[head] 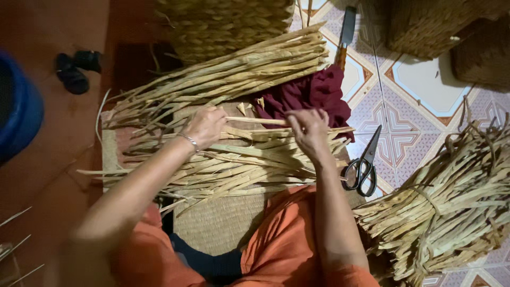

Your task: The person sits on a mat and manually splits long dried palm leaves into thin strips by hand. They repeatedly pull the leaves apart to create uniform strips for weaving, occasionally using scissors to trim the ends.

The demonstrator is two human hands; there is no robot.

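Observation:
My left hand and my right hand together pinch one pale dried reed strand, holding it level between them above my lap. Under both hands lies a loose pile of dried reed strands spread across a woven mat. A second, longer bunch of dried reeds lies just beyond my hands. A silver bracelet circles my left wrist. My orange clothing fills the bottom of the view.
Black-handled scissors lie on the patterned tile floor to my right, a maroon cloth beyond. A tied reed bundle sits at the right, woven baskets at the top, a knife, a blue tub, dark sandals.

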